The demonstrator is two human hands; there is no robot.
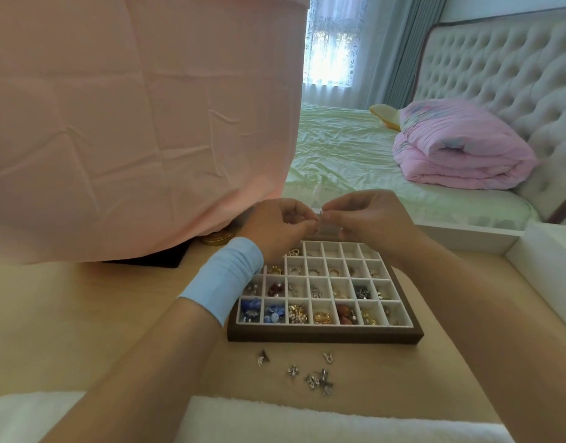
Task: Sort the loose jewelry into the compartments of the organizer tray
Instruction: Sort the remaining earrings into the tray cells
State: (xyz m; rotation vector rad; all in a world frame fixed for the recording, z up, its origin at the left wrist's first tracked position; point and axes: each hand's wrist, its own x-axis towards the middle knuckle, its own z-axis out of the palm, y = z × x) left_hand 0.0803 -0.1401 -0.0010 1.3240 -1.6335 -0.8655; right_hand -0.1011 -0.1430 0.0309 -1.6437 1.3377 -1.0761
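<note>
A dark-framed organizer tray [323, 335] with white compartments lies on the wooden table, many cells holding rings, beads and charms; the far row looks bare. Above its far edge my left hand [283, 223] and my right hand [367, 219] meet, both pinching a tiny silvery piece of jewelry [320, 217] between the fingertips. The piece is mostly hidden by my fingers. In front of the tray lie several loose silver charms [316, 377], with one charm [262, 356] apart at the left. A light blue band wraps my left wrist.
A pink cloth [141, 123] drapes over something tall at the left, with a gold tin [217, 238] and a dark flat object under its hem. A bed with a folded pink quilt [460, 148] stands behind. White fabric [275, 420] lies along the near edge.
</note>
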